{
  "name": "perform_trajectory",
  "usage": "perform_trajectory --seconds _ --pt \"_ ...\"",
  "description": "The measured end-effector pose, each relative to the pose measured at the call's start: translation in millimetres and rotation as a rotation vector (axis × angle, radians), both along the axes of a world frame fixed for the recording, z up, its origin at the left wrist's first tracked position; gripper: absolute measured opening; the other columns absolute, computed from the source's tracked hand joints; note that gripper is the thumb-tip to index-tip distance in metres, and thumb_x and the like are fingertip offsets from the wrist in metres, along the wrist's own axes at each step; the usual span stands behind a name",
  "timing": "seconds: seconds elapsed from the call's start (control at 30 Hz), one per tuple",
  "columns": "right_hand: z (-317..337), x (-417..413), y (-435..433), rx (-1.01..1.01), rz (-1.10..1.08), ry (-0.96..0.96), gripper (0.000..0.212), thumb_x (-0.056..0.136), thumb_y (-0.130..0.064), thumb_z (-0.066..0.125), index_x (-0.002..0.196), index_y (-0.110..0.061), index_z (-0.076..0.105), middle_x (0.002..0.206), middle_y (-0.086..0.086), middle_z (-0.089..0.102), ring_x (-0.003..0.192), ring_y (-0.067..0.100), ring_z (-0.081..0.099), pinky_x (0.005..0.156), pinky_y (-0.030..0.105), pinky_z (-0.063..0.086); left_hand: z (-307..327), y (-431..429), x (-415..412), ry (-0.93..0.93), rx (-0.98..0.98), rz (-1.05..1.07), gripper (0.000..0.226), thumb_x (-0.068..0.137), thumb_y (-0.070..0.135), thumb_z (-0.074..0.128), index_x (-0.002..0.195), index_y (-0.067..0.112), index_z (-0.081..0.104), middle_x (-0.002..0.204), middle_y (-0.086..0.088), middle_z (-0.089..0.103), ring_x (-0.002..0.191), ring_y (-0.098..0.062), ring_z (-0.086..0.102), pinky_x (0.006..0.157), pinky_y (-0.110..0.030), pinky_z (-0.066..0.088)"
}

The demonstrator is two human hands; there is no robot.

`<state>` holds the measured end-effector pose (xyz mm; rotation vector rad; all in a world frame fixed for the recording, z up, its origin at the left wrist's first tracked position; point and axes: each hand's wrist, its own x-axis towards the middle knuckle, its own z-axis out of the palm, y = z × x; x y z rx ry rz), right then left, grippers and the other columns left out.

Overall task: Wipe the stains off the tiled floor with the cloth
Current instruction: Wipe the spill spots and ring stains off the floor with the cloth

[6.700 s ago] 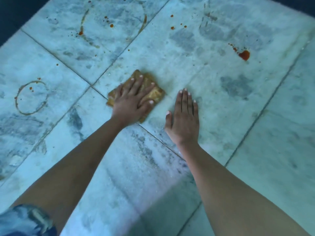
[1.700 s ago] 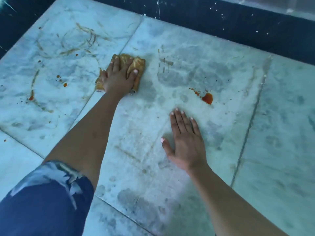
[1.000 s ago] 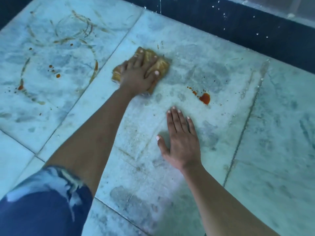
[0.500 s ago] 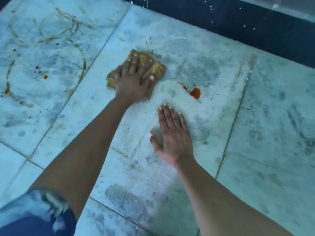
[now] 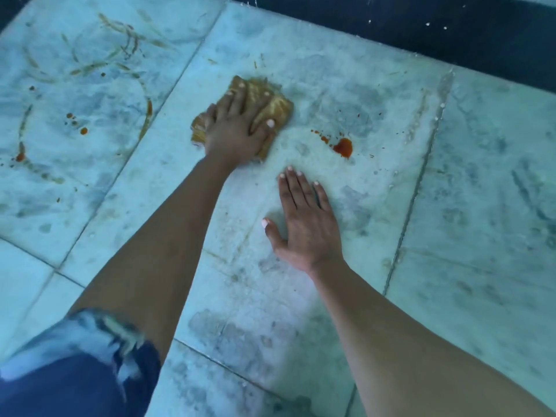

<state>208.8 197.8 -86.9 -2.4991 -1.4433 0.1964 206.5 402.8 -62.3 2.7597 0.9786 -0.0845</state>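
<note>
cloth [image 5: 278, 111]: bunched on tiled floor [image 5: 451, 206], near red stain [image 5: 344, 147], not touching | left hand [image 5: 237, 132]: fingers spread, pressing cloth | right hand [image 5: 304, 224]: flat on floor, holds nothing | handling: likely soft, light, bunches easily; press palm over its middle

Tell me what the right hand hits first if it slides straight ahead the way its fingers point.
Probably the right edge of the cloth under the left hand. The right hand points forward and slightly left, so it would pass just left of the red stain, though narrowly.
</note>
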Motion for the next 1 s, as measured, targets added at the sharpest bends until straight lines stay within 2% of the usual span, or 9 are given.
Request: perform_trajectory --seconds 0.1,0.23,0.3,0.4,0.5,0.63,0.77,0.9,1.0 --pt "1.9 0.5 -1.0 0.001 -0.003 -0.015 0.079 0.086 -0.053 0.023 0.149 -0.006 0.019 0.158 0.01 0.014 0.145 0.019 0.011 0.117 0.035 -0.002 -6.6 -18.9 -51.9 -0.053 0.014 -0.056 0.058 0.089 0.061 0.024 0.145 0.045 0.021 0.159 0.003 0.008 0.146 -0.02 0.007 0.114 -0.044 0.004" --pt "3.5 3.9 -3.5 -0.016 0.038 0.016 0.074 0.094 -0.048 0.033 0.151 -0.008 0.007 0.159 0.007 0.002 0.146 0.016 -0.002 0.117 0.034 -0.007 0.3 -8.8 -65.2 -0.01 -0.042 0.297 0.051 0.097 0.054 0.029 0.146 0.044 0.019 0.16 0.002 0.004 0.146 -0.023 0.004 0.115 -0.048 0.001" --pt "9.3 2.6 -7.0 0.044 0.035 0.081 0.071 0.095 -0.046 0.033 0.15 -0.008 0.009 0.159 0.007 0.005 0.146 0.016 0.001 0.117 0.031 -0.006 5.1 -19.4 -45.3 0.014 -0.07 0.338 0.052 0.097 0.053 0.027 0.147 0.042 0.016 0.16 0.0 0.0 0.146 -0.025 0.001 0.115 -0.05 -0.001" --pt "5.1 17.7 -36.0 0.042 -0.224 0.083 0.069 0.096 -0.047 0.025 0.15 -0.008 0.008 0.159 0.008 0.005 0.146 0.019 0.001 0.116 0.033 -0.008 7.6 -35.5 -16.2 -0.002 -0.107 0.283 0.052 0.098 0.053 0.024 0.148 0.039 0.017 0.16 0.0 -0.001 0.146 -0.026 0.0 0.115 -0.05 -0.002" --pt "-4.0 35.9 -83.3 -0.034 -0.444 -0.075 0.076 0.09 -0.053 0.013 0.15 -0.006 0.01 0.159 0.01 0.008 0.146 0.023 0.005 0.117 0.041 -0.005 9.6 -37.5 8.4 -0.079 -0.159 0.276 0.051 0.098 0.051 0.024 0.147 0.037 0.021 0.16 0.0 0.006 0.145 -0.027 0.008 0.114 -0.05 0.003" --pt "-7.6 40.7 -90.1 0.022 -0.449 -0.12 0.074 0.089 -0.049 0.025 0.146 -0.002 0.028 0.153 0.016 0.026 0.142 0.029 0.023 0.116 0.045 0.008 10.9 -48.2 43.3 -0.112 -0.21 0.204 0.053 0.099 0.051 0.024 0.148 0.031 0.023 0.159 0.001 0.011 0.145 -0.025 0.011 0.115 -0.049 0.004" --pt "-2.9 39.0 -90.0 0.0 -0.445 -0.107 0.074 0.089 -0.05 0.026 0.147 -0.004 0.027 0.154 0.015 0.024 0.143 0.029 0.021 0.116 0.044 0.006 12.4 -95.0 64.5 -0.077 -0.209 -0.005 0.053 0.098 0.053 0.026 0.147 0.036 0.022 0.16 0.003 0.007 0.146 -0.02 0.005 0.115 -0.047 0.0" --pt "-1.2 38.5 -89.8 -0.023 -0.449 -0.081 0.075 0.089 -0.05 0.024 0.148 -0.004 0.021 0.156 0.015 0.018 0.144 0.028 0.015 0.117 0.044 0.003 -2.4 -123.7 28.6 -0.036 -0.028 -0.279 0.059 0.09 0.064 0.026 0.146 0.046 0.016 0.16 0.001 0.004 0.146 -0.023 0.002 0.115 -0.049 0.001" --pt "-1.7 39.1 -89.8 -0.029 -0.452 -0.072 0.075 0.09 -0.05 0.025 0.148 -0.003 0.02 0.156 0.015 0.016 0.145 0.028 0.014 0.117 0.045 0.004 -3.4 -93.6 26.9 -0.019 0.02 -0.158 0.057 0.092 0.062 0.027 0.146 0.046 0.015 0.16 0.001 0.005 0.146 -0.025 0.005 0.115 -0.048 0.004"
